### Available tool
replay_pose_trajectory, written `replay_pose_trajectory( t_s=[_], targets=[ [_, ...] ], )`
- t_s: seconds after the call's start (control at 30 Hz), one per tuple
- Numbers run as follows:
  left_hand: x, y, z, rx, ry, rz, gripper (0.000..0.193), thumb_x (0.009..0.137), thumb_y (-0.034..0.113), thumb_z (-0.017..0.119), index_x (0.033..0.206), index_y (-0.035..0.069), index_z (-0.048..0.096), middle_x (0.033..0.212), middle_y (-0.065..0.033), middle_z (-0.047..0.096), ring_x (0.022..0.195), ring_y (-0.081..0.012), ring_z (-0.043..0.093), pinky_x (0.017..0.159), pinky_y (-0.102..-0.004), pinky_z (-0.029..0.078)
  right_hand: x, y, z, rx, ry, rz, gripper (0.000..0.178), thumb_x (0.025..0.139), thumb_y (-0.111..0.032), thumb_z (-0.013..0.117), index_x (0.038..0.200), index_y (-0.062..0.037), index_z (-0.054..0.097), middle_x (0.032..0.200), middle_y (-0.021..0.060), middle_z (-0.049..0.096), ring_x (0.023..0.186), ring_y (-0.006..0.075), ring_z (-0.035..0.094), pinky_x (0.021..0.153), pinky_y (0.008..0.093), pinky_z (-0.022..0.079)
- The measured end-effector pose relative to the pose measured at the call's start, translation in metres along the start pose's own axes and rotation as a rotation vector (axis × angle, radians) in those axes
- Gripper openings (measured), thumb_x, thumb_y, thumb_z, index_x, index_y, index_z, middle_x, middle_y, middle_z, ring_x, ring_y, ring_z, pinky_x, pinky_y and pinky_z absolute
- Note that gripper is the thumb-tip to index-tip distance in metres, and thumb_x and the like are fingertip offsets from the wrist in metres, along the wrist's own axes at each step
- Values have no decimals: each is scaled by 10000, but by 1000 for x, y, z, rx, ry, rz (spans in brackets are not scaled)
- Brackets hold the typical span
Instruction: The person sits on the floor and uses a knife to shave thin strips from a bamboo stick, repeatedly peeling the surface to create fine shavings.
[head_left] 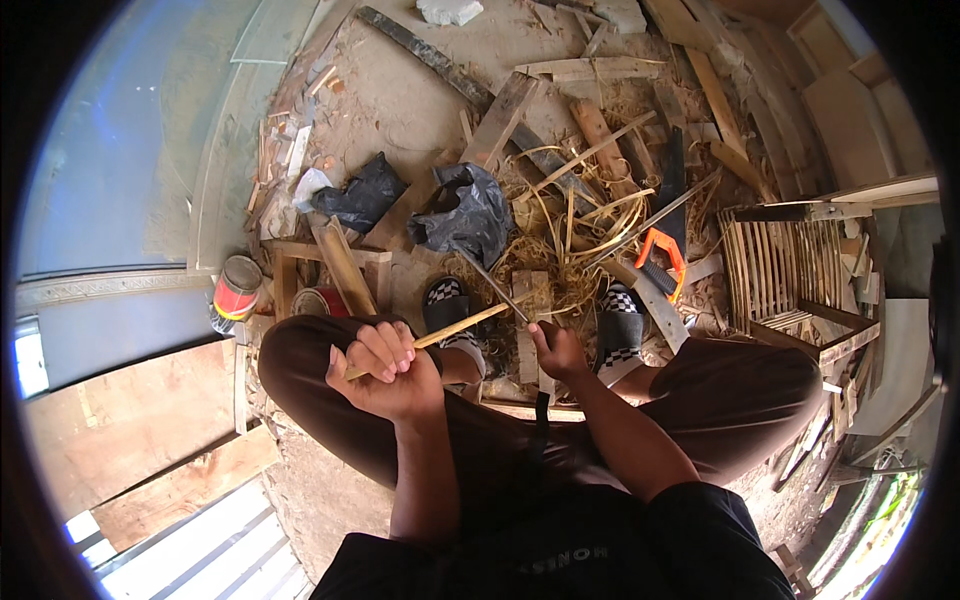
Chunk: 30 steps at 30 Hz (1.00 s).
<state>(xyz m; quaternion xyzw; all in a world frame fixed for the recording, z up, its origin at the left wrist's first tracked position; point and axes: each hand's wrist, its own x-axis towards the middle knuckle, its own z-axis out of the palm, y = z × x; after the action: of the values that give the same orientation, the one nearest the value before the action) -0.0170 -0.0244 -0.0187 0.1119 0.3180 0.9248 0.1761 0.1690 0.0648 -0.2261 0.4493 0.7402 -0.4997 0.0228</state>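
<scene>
My left hand (pixel 385 370) is closed around a thin yellowish strip of wood or bamboo (pixel 465 323), which slants up to the right over my lap. My right hand (pixel 560 350) grips a knife (pixel 490 285) whose long narrow blade points up and to the left. The strip's far end meets or crosses the blade just above my right fist; whether they touch is unclear. The knife's handle is hidden in my fingers. Below them, a wooden block (pixel 530 345) lies between my feet. Curled shavings (pixel 535 258) are heaped beyond it.
An orange-handled saw (pixel 676 264) lies beside my right foot. Crumpled black plastic bags (pixel 465 215) sit ahead, among scattered boards (pixel 500 120). At right stands a slatted wooden frame (pixel 785 265). A red-labelled can (pixel 238 287) is at left, near a blue-grey panel (pixel 130 150).
</scene>
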Motion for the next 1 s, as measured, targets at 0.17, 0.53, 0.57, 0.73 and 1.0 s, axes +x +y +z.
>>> replay_pose_trajectory(
  t_s=[0.17, 0.53, 0.57, 0.73, 1.0],
  targets=[
    [5, 3, -3, -2, 105, -26, 613, 1039, 369, 348, 476, 134, 289, 503, -11, 319, 472, -129, 339, 488, -267, 317, 13, 45, -7, -181, 1, 432, 752, 973, -686, 309, 1050, -54, 710, 1046, 256, 687, 1054, 452, 630, 912, 550, 482],
    [-21, -16, 18, 375, -15, 197, 688, 1074, 531, 257, 519, 127, 306, 578, -18, 372, 505, -121, 394, 511, -246, 355, 12, -16, -21, 3, -68, 53, 664, 1013, -605, 347, 1026, -56, 720, 854, 290, 676, 918, 495, 645, 879, 545, 490],
    [-24, -15, 18, 468, -51, 242, 690, 1076, 533, 238, 521, 128, 299, 581, -18, 374, 511, -119, 399, 518, -247, 356, 4, -37, -27, 24, -106, 8, 650, 1013, -597, 363, 1015, -54, 720, 849, 287, 676, 897, 493, 645, 859, 546, 494],
    [-16, -20, 28, 193, 38, 157, 703, 1067, 546, 268, 510, 123, 337, 564, -24, 389, 513, -140, 439, 517, -259, 391, -27, -76, -32, 67, -120, -267, 584, 1013, -546, 440, 949, -31, 709, 800, 277, 666, 794, 477, 643, 762, 533, 504],
    [-7, -28, 32, 116, 1, 86, 722, 1032, 608, 307, 506, 117, 372, 563, -23, 398, 517, -145, 450, 523, -268, 417, 16, 28, -6, 22, 66, 188, 619, 1047, -462, 444, 756, 58, 613, 614, 272, 583, 628, 429, 598, 650, 506, 464]
  ],
)
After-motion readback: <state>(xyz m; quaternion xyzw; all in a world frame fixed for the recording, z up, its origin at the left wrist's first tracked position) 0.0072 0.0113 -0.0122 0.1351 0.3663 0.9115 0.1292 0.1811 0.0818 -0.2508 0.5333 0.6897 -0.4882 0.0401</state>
